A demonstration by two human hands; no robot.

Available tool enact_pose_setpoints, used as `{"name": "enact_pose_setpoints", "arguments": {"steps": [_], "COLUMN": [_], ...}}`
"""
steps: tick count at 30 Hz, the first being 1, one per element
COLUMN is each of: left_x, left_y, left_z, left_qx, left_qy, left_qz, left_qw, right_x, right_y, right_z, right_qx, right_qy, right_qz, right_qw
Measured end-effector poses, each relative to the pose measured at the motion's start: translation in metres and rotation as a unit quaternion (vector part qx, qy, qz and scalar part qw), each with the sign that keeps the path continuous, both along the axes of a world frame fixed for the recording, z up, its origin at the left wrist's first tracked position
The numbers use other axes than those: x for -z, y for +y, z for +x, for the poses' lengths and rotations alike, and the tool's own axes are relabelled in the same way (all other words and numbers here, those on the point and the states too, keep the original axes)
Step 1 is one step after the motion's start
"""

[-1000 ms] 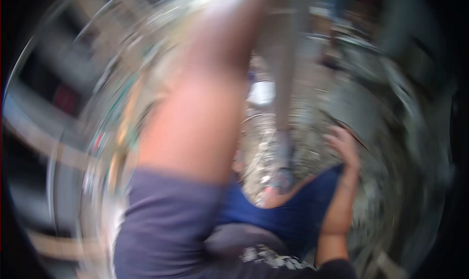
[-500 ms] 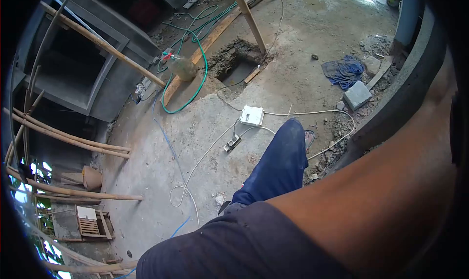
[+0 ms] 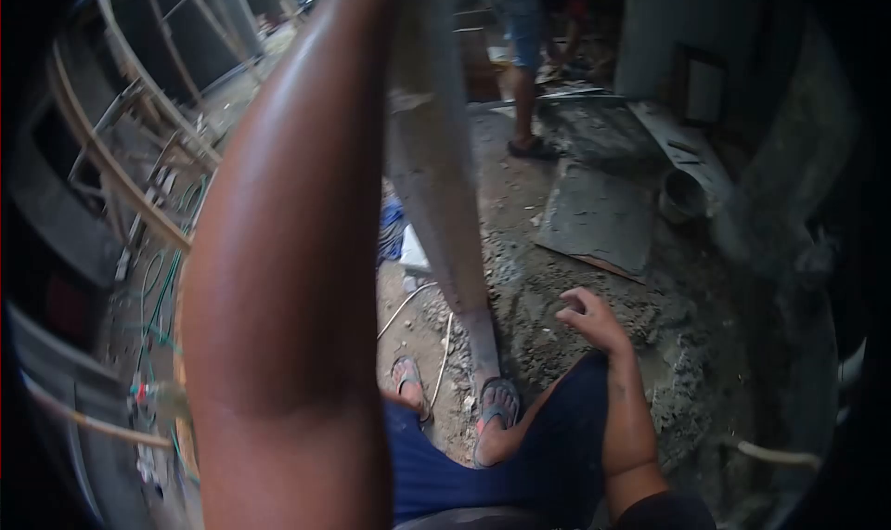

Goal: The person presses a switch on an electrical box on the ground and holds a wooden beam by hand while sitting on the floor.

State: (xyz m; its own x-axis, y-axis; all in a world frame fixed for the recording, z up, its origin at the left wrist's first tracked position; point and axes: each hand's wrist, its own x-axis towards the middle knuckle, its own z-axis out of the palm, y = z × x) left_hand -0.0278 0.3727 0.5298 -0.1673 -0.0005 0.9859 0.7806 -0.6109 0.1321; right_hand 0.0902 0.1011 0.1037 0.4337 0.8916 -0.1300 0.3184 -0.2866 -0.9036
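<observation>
My left arm (image 3: pixel 297 252) is raised close to the camera and runs out through the top edge, so my left hand is hidden from sight. Beside that arm runs a narrow grey concrete wall (image 3: pixel 436 187). My right hand (image 3: pixel 594 318) hangs over my bent right knee, above rough rubble ground. Its fingers are loosely curled with a gap between thumb and fingers, and nothing shows in them. One sandalled foot (image 3: pixel 498 409) rests at the near end of the wall; the other sandalled foot (image 3: pixel 406 381) stands to its left.
A grey board (image 3: pixel 599 219) lies ahead, with a bucket (image 3: pixel 683 197) to its right. Another person (image 3: pixel 520 47) stands bent over farther back. Bamboo poles (image 3: pixel 121 168) and a green hose (image 3: pixel 158 289) are on the left. A white cable (image 3: pixel 408 307) crosses the floor.
My view has swung right, from the floor with the white box and pit to the other side of the wall. My right hand and another person have come into view.
</observation>
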Motion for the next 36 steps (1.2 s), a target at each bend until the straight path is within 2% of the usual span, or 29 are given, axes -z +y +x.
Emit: {"name": "enact_pose_setpoints", "arguments": {"steps": [4, 6, 9, 10, 13, 36], "left_x": [-0.008, -0.011, -0.016, -0.016, -0.018, -0.016], "left_y": [0.003, 0.026, 0.017, 0.025, 0.033, 0.034], "left_z": [0.001, -0.002, -0.002, 0.001, 0.0, 0.001], "left_qx": [-0.048, -0.06, -0.037, -0.092, -0.127, -0.079], "left_qy": [0.0, 0.016, 0.04, 0.028, 0.037, 0.029], "left_qz": [-0.032, 0.051, 0.009, 0.01, 0.012, 0.056], "left_qw": [0.998, 0.997, 0.999, 0.995, 0.991, 0.995], "right_x": [0.0, -0.01, 0.001, -0.002, -0.002, 0.003], "right_y": [-0.006, -0.009, -0.007, -0.006, -0.007, -0.015], "right_z": [0.0, -0.003, -0.002, -0.003, -0.005, 0.003], "right_qx": [0.012, 0.011, 0.0, -0.001, -0.002, 0.001], "right_qy": [-0.013, -0.016, -0.055, -0.064, -0.076, -0.063], "right_qz": [0.019, 0.012, 0.019, 0.013, 0.004, 0.008], "right_qw": [1.0, 1.0, 0.998, 0.998, 0.997, 0.998]}}
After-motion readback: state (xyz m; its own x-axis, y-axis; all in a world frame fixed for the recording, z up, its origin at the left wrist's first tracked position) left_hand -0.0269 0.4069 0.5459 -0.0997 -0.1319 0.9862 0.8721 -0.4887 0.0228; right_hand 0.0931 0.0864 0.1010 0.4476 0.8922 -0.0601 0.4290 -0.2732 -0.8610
